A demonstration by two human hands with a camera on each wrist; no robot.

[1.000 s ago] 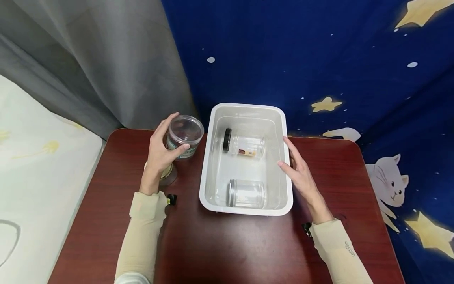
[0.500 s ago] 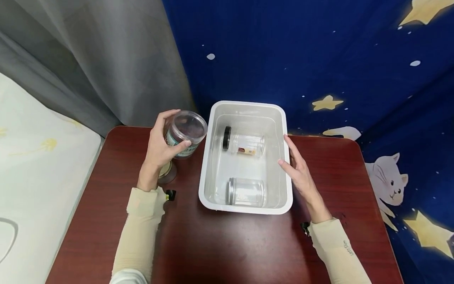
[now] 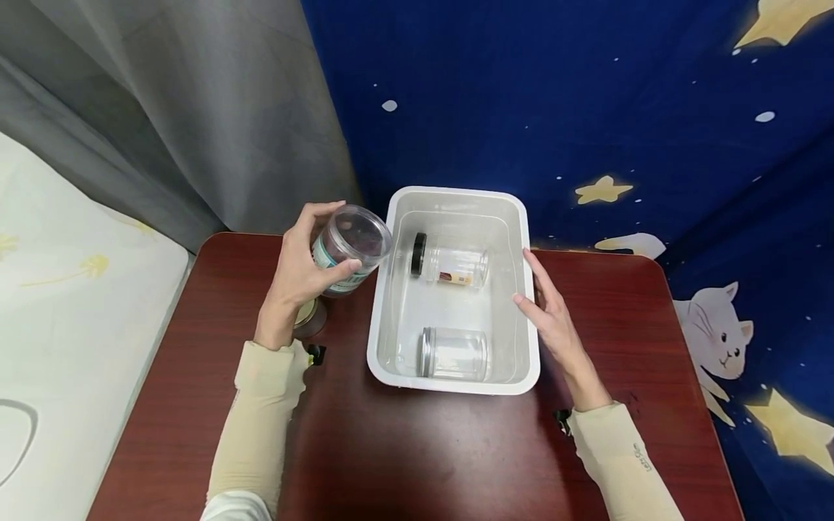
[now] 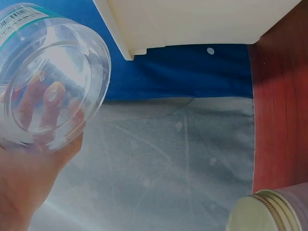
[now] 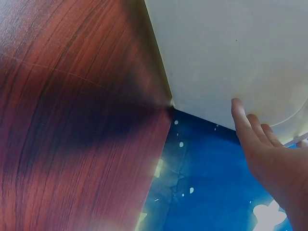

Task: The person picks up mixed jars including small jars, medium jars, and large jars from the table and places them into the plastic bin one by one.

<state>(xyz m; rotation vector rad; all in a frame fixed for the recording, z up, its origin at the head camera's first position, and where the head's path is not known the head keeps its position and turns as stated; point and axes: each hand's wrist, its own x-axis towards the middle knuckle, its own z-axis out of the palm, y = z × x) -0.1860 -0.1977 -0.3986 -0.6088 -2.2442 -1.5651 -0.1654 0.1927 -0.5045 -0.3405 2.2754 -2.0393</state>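
My left hand (image 3: 301,269) grips a clear plastic jar with a teal label (image 3: 347,246), lifted off the table and tilted toward the left rim of the white tub (image 3: 456,197). The left wrist view looks up at the jar's clear bottom (image 4: 48,91) with my fingers showing through it. My right hand (image 3: 546,307) lies with straight fingers against the tub's right wall (image 5: 231,62). Inside the tub lie a jar with a black lid (image 3: 449,265) and a jar with a silver lid (image 3: 454,354), both on their sides.
A gold-lidded jar (image 3: 305,315) stands on the dark red table (image 3: 417,449) under my left wrist, also visible in the left wrist view (image 4: 269,211). Grey curtain and blue starry cloth hang behind. A white bed (image 3: 59,311) borders the table's left side.
My left hand has raised the teal-labelled jar and carried it rightward toward the tub's rim, tilting it more. My right hand has stayed on the tub's wall.
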